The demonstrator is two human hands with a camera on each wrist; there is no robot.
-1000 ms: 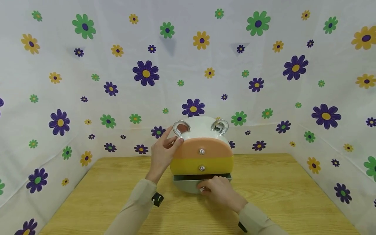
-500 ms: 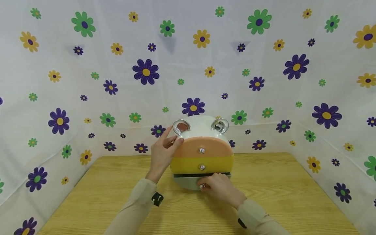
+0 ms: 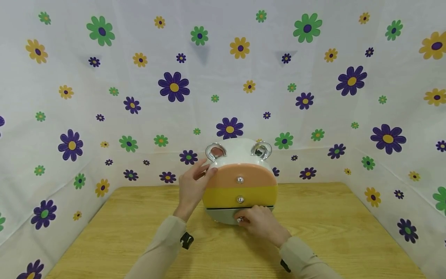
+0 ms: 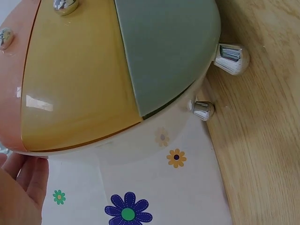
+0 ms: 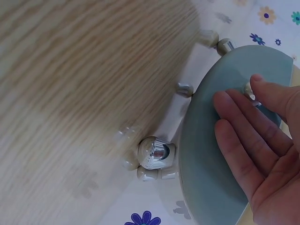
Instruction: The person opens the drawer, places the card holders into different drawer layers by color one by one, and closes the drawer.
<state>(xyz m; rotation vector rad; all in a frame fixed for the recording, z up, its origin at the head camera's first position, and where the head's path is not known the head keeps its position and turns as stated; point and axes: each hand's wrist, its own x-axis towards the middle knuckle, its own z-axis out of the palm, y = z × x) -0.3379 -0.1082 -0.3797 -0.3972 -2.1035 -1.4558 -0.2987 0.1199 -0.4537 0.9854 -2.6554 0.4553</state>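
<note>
A small white cabinet (image 3: 238, 150) with silver ear-shaped rings stands on the table. Its front has an orange drawer (image 3: 223, 176), a yellow drawer (image 3: 219, 197) and, lowest, a green drawer (image 3: 221, 216). A thin dark gap shows above the green drawer, which is nearly flush. My left hand (image 3: 191, 190) rests on the cabinet's upper left side, thumb at the front edge; in the left wrist view its fairly straight fingers touch the side. My right hand (image 3: 263, 224) pinches the silver drawer knob (image 5: 251, 91) between thumb and index finger; other fingers lie along the green front.
The wooden table (image 3: 313, 221) extends around the cabinet. A white cloth (image 3: 139, 128) printed with flowers forms walls at the back and both sides. Short silver feet (image 5: 157, 152) stick out under the cabinet.
The green drawer has slid back into the cabinet, pushed by my right hand at its knob. The gap above it has narrowed. My left hand's fingers have come down slightly along the side.
</note>
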